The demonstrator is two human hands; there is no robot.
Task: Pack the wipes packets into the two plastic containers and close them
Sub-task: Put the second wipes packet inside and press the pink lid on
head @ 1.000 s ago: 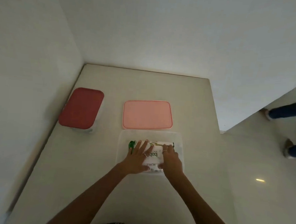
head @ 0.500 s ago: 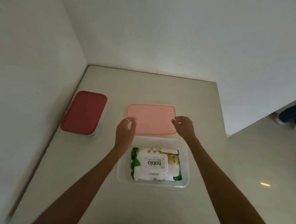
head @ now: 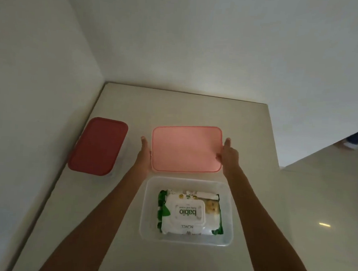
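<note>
Dim, soft indoor light; wide-angle bending at edges.

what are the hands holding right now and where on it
Both hands grip the pink lid by its short side edges: the left hand on its left edge, the right hand on its right. Whether it is lifted off the table cannot be told.

Both arms are extended forward; the left hand (head: 144, 152) and right hand (head: 229, 157) are held edge-on, thumbs up.

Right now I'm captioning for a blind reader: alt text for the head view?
Both hands, left and right, grip the pink lid above an open container holding wipes; a red-lidded container sits left.
</note>
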